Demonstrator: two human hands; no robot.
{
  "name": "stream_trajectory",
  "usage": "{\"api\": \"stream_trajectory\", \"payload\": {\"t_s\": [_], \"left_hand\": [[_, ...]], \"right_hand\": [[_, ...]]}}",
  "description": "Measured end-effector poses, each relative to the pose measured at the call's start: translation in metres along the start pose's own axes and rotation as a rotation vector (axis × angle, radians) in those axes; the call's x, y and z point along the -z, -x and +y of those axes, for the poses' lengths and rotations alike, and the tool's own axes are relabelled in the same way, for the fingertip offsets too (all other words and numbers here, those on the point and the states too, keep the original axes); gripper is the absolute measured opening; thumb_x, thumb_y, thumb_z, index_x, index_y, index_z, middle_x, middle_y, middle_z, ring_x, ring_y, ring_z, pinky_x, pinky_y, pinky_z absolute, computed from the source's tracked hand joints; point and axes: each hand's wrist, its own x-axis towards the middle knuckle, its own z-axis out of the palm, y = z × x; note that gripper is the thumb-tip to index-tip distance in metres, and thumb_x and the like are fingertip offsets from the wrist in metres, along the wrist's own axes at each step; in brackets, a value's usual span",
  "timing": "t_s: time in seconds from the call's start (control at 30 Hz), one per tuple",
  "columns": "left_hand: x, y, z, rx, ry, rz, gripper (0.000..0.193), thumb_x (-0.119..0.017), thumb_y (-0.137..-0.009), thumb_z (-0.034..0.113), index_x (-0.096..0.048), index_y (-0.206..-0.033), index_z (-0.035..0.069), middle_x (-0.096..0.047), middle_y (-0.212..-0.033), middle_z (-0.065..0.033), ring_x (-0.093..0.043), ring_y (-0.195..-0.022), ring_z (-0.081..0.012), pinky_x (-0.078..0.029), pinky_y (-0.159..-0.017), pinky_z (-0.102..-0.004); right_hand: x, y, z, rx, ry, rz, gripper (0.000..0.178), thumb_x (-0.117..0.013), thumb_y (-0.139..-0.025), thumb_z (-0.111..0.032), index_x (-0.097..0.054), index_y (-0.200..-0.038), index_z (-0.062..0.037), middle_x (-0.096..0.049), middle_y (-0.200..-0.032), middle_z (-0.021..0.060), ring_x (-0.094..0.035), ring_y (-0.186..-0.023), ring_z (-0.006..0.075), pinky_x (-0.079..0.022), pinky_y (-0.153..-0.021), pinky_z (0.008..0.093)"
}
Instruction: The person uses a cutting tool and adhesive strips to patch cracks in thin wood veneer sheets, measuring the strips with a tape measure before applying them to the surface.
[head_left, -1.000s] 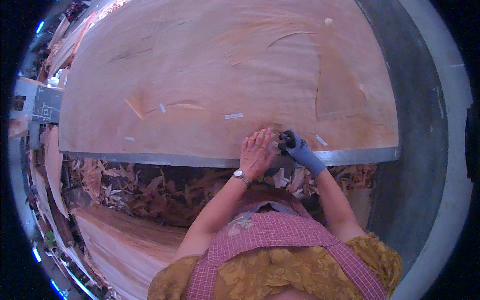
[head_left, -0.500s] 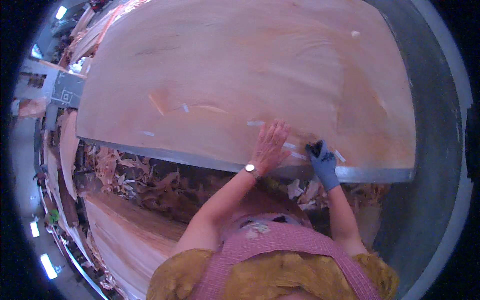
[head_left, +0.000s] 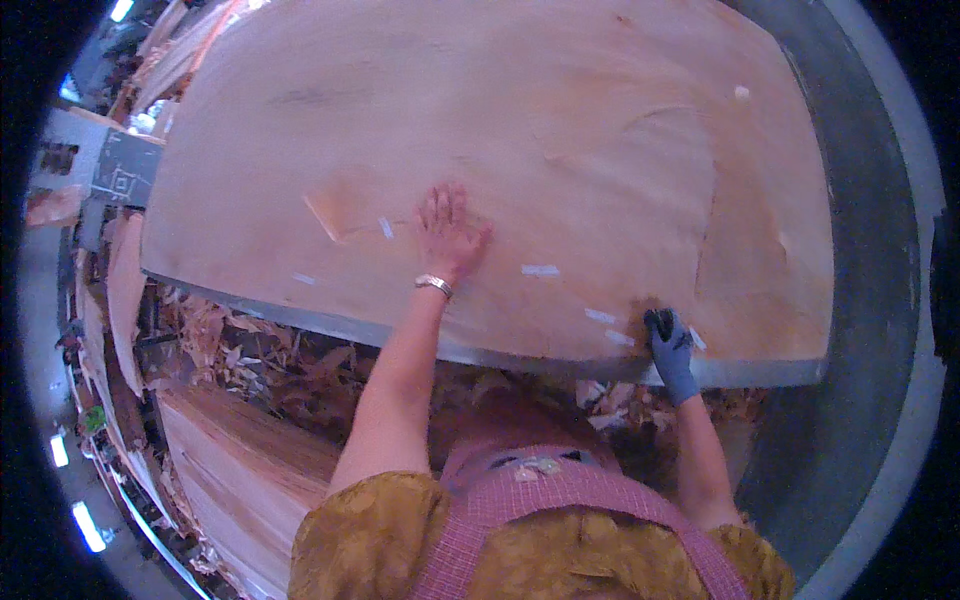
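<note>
A large sheet of pale reddish-brown wood veneer (head_left: 580,190) lies before me, with several short white tape strips (head_left: 540,271) on its near part. My left hand (head_left: 450,240), bare and with a metal watch band at the wrist, rests flat on the veneer, fingers spread. It is just right of one tape strip (head_left: 387,228). Near the front edge, my right hand (head_left: 672,352) wears a grey-blue glove with dark fingers. Those fingers are curled at the veneer, beside another tape strip (head_left: 698,338); whatever they hold is hidden.
A grey metal edge (head_left: 480,358) runs along the sheet's near side. Torn veneer scraps (head_left: 270,340) are heaped below it. At the lower left stands a stack of veneer (head_left: 230,470). A dark grey surface (head_left: 870,250) curves along the right.
My left hand has moved left and farther onto the sheet, away from the right hand. My right hand stays near the front edge, its fingers still curled. The view has shifted slightly.
</note>
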Motion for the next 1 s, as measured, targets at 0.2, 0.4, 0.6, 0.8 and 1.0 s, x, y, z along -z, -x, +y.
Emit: {"api": "stream_trajectory", "payload": {"t_s": [0.2, 0.4, 0.6, 0.8, 1.0], "left_hand": [[0.025, 0.003, -0.014, 0.025, 0.242, -0.088, 0.085, -0.059, -0.086, 0.057, -0.027, -0.153, 0.016, -0.026, -0.158, -0.0165, -0.02, -0.148, -0.0332, -0.01, -0.118, -0.0584], [0.118, 0.074, -0.007, -0.282, 0.269, -0.342, 0.097, -0.075, -0.075, 0.052, -0.028, -0.153, 0.019, -0.03, -0.156, -0.0148, -0.021, -0.147, -0.0322, -0.012, -0.119, -0.0551], [0.133, 0.111, -0.018, -0.428, 0.118, -0.339, 0.066, -0.077, -0.077, 0.03, -0.051, -0.136, 0.019, -0.052, -0.14, -0.0061, -0.043, -0.136, -0.0239, -0.018, -0.119, -0.0509], [0.15, 0.06, -0.031, -0.43, 0.173, -0.326, 0.012, -0.068, -0.084, 0.017, -0.07, -0.096, 0.017, -0.072, -0.088, -0.0027, -0.068, -0.095, -0.0211, -0.032, -0.114, -0.0475], [0.167, 0.005, -0.036, -0.386, 0.257, -0.427, 0.01, -0.064, -0.088, 0.02, -0.069, -0.095, 0.014, -0.069, -0.082, -0.0103, -0.067, -0.083, -0.0299, -0.038, -0.108, -0.0505]], "right_hand": [[-0.019, 0.013, -0.114, 0.605, 0.31, -0.416, 0.038, -0.072, -0.082, -0.035, -0.062, -0.108, -0.0099, -0.063, -0.105, 0.0141, -0.065, -0.093, 0.031, -0.053, -0.079, 0.0412], [-0.041, 0.003, -0.12, 0.616, 0.453, -0.543, 0.033, -0.068, -0.082, -0.037, -0.062, -0.103, -0.0121, -0.063, -0.104, 0.0154, -0.064, -0.094, 0.0357, -0.052, -0.078, 0.0457], [-0.012, -0.013, -0.149, 0.586, 0.35, -0.518, 0.03, -0.069, -0.08, -0.034, -0.063, -0.102, -0.0149, -0.065, -0.092, 0.0128, -0.066, -0.085, 0.0333, -0.053, -0.072, 0.0455], [0.013, 0.028, -0.199, 0.622, 0.35, -0.195, 0.036, -0.073, -0.078, -0.035, -0.064, -0.108, -0.0159, -0.065, -0.105, 0.0093, -0.066, -0.089, 0.0326, -0.054, -0.073, 0.0464], [-0.084, 0.066, -0.2, 0.921, 0.378, -0.28, 0.057, -0.063, -0.087, -0.029, -0.049, -0.138, -0.0075, -0.056, -0.126, 0.0227, -0.059, -0.109, 0.0384, -0.051, -0.09, 0.0474]]}}
